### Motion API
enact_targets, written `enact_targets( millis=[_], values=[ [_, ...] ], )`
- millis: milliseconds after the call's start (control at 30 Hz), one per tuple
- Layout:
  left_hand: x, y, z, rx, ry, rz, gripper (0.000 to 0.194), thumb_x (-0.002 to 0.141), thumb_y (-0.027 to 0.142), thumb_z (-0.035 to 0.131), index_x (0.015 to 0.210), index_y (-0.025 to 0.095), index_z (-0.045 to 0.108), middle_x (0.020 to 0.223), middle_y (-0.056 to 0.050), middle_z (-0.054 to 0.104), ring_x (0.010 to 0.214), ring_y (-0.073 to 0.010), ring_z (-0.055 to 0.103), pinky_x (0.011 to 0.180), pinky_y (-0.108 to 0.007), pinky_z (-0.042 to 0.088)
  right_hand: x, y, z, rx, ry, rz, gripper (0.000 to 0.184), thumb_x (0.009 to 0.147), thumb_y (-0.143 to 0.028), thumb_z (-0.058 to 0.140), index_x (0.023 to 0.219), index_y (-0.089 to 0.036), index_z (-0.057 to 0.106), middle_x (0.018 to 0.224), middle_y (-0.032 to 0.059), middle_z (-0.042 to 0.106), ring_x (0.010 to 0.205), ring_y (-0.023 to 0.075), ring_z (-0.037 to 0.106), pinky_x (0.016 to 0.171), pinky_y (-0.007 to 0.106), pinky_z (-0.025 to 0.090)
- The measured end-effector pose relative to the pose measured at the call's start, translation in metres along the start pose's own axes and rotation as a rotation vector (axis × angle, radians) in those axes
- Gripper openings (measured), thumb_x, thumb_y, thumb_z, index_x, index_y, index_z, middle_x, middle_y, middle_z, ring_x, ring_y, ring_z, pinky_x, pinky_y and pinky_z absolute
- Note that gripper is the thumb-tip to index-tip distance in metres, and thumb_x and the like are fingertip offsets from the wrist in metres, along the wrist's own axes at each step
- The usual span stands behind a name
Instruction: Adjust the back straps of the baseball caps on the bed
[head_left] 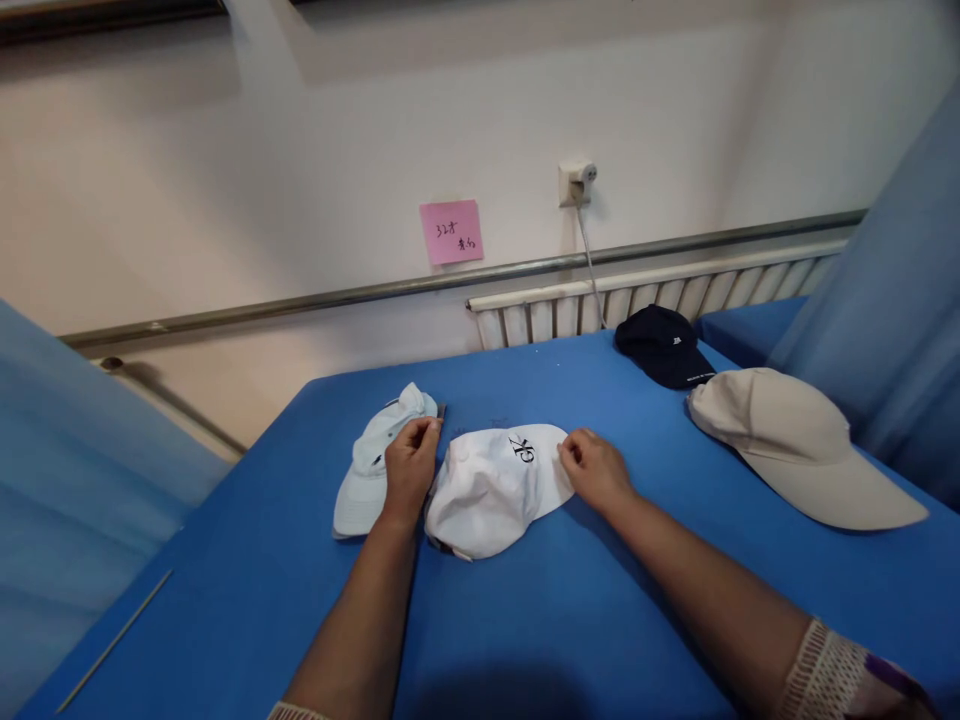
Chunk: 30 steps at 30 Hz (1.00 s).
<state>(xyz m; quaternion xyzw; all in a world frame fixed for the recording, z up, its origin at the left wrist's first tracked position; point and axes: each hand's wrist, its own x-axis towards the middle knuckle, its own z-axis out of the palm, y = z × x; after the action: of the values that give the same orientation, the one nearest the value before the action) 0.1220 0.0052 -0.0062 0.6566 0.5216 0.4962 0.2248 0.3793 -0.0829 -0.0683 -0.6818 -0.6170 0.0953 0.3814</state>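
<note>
A white cap (480,490) with black letters on its front lies on the blue-covered table, its brim pointing right. My right hand (596,468) pinches the edge of that brim between thumb and fingers. Just beyond the cap's other side, my left hand (412,455) is closed, thumb against fingers; whether anything is in the pinch is hidden. It partly covers a pale blue cap (369,470) lying to its left, which has a small dark logo. A darker edge shows under the pale blue cap.
On the right lie a beige cap (795,430) with a long brim and a dark navy cap (660,345). A thin rod (112,640) rests at the left of the blue table (262,600). Behind are a wall rail (360,296), a radiator and a plugged-in cord; blue curtains hang at both sides.
</note>
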Motion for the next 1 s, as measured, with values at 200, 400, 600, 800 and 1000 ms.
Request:
enact_targets(
  millis=[200, 400, 600, 800, 1000],
  values=[
    [-0.014, 0.033, -0.020, 0.161, -0.230, 0.100, 0.021, 0.078, 0.040, 0.061, 0.079, 0.020, 0.066, 0.075, -0.002, 0.066, 0.071, -0.0175, 0.060, 0.069, -0.028, 0.049, 0.016, 0.029, 0.012, 0.021, -0.016, 0.095, 0.012, 0.083, -0.020, 0.049, 0.083, -0.020, 0.061, 0.087, 0.0046, 0.064, 0.079, 0.0176, 0.058, 0.074, 0.029, 0.041],
    [-0.027, 0.058, -0.023, 0.323, -0.366, 0.199, 0.022, 0.075, 0.035, 0.062, 0.092, 0.022, 0.068, 0.086, -0.004, 0.069, 0.074, -0.0201, 0.063, 0.072, -0.031, 0.050, 0.015, 0.030, 0.016, -0.057, -0.045, 0.121, 0.014, 0.084, -0.019, 0.048, 0.086, -0.019, 0.062, 0.093, 0.0067, 0.064, 0.085, 0.0190, 0.059, 0.079, 0.030, 0.042],
    [-0.025, 0.064, -0.017, 0.420, -0.363, 0.206, 0.021, 0.079, 0.034, 0.058, 0.094, 0.023, 0.067, 0.080, -0.005, 0.070, 0.072, -0.0218, 0.064, 0.069, -0.031, 0.049, 0.019, 0.036, 0.017, 0.008, -0.019, 0.246, 0.019, 0.083, -0.027, 0.057, 0.098, -0.019, 0.061, 0.102, 0.0089, 0.066, 0.085, 0.0199, 0.062, 0.080, 0.031, 0.043],
    [-0.025, 0.065, -0.025, 0.374, -0.416, 0.185, 0.034, 0.076, 0.032, 0.061, 0.109, 0.023, 0.063, 0.096, -0.005, 0.071, 0.081, -0.0219, 0.066, 0.071, -0.030, 0.053, 0.022, 0.038, 0.020, 0.116, -0.066, 0.328, 0.028, 0.080, -0.035, 0.064, 0.104, -0.020, 0.060, 0.094, 0.0045, 0.071, 0.078, 0.0186, 0.063, 0.071, 0.030, 0.044],
    [-0.021, 0.068, -0.027, 0.486, -0.514, 0.235, 0.035, 0.074, 0.028, 0.061, 0.109, 0.024, 0.063, 0.091, -0.005, 0.072, 0.079, -0.0220, 0.068, 0.071, -0.030, 0.052, 0.024, 0.038, 0.018, 0.118, -0.101, 0.340, 0.023, 0.079, -0.034, 0.065, 0.097, -0.021, 0.062, 0.089, 0.0039, 0.069, 0.079, 0.0188, 0.064, 0.070, 0.029, 0.044]
  ],
)
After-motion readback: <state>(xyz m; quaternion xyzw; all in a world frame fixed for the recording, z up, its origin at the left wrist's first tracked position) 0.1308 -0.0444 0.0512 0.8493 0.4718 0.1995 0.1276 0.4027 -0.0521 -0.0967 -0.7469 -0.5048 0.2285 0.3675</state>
